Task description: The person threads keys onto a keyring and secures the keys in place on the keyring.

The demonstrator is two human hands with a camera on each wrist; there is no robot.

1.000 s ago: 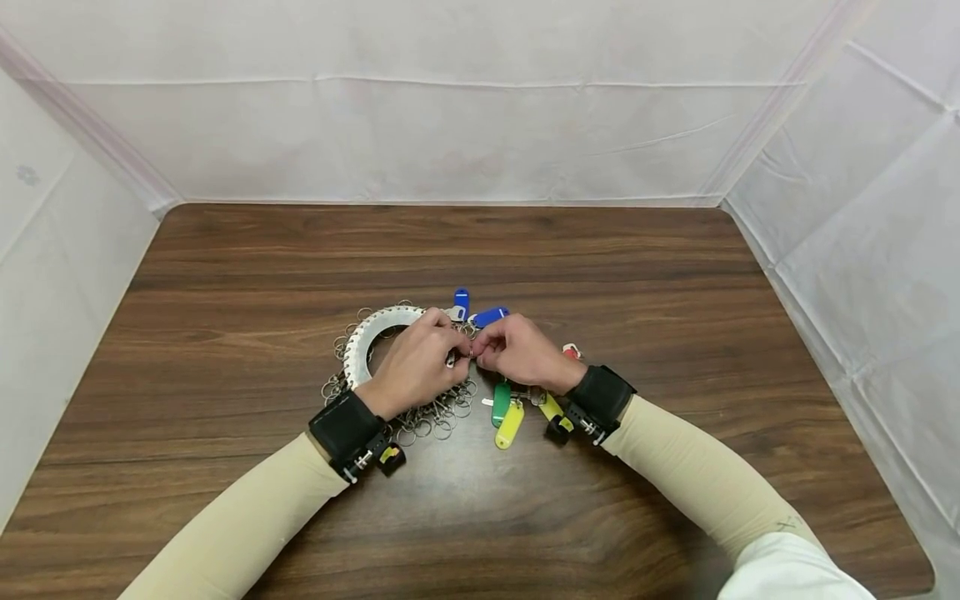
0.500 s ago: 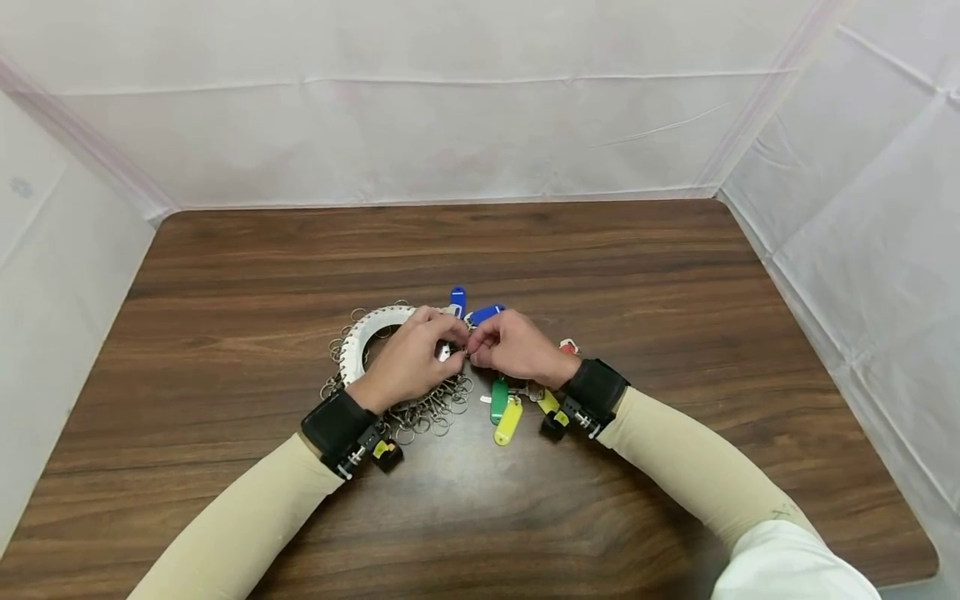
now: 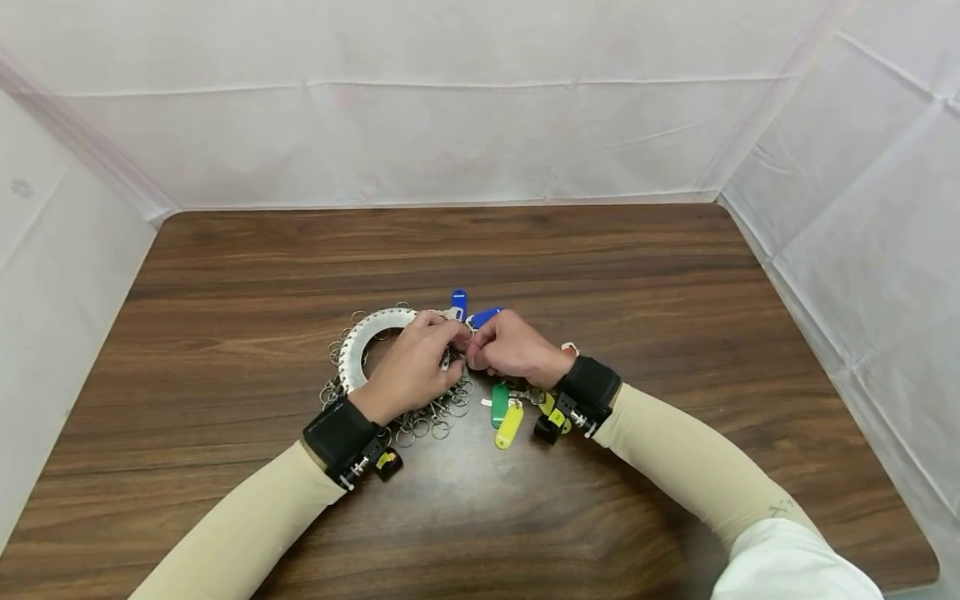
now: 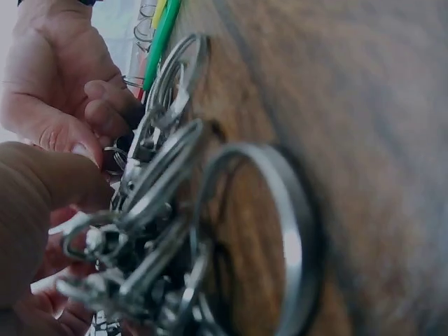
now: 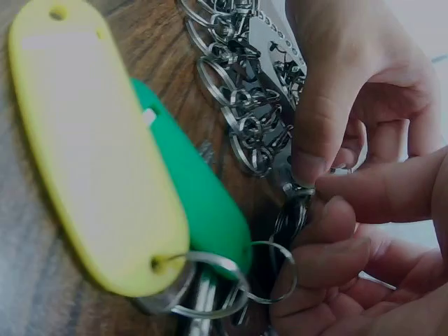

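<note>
Left hand (image 3: 415,367) and right hand (image 3: 512,348) meet fingertip to fingertip, both pinching one small key ring (image 5: 302,190) at the edge of the white ring holder (image 3: 358,342). The ring looks mid-detachment; the yellow tag (image 3: 509,423) and green tag (image 3: 499,402) lie just beside.

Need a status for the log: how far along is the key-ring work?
Done: yellow tag and green tag already carry rings and lie loose on the table. In hand: left hand and right hand pinch a small ring beside the white disc. Left: many rings remain around the disc.
</note>
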